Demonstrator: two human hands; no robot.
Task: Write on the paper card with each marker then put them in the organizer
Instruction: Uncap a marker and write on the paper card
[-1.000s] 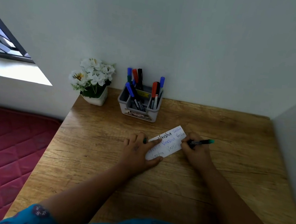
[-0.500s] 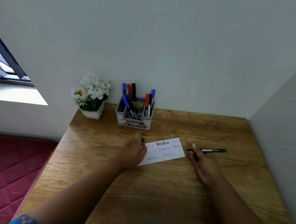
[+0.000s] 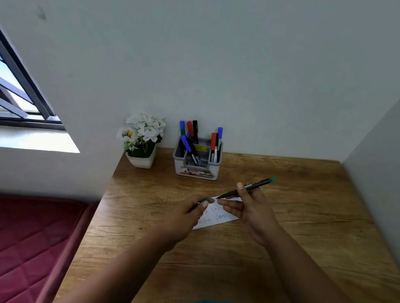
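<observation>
Our right hand (image 3: 252,209) grips a slim black marker with a green end (image 3: 246,188), thumb and fingers curled round its barrel, the bare tip pointing down and left at our left hand (image 3: 186,215). The left pinches the marker's small green cap (image 3: 204,200) between thumb and forefinger, just short of that tip. Half a second ago the two hands were well apart, the left resting on the card's edge and the right holding the marker level off to the side; now both are lifted and drawn together over the white paper card with handwritten words (image 3: 215,217), which lies flat on the brown wooden desk (image 3: 284,238) directly beneath them, partly hidden by our fingers. Beyond the hands, against the wall, stands the grey plastic organizer (image 3: 196,168), with blue, red and black markers (image 3: 191,131) upright in its compartments. Left of it sits a white pot of white flowers (image 3: 143,138). Further left lie a maroon quilted mattress (image 3: 4,240) and a barred window (image 3: 3,90).
</observation>
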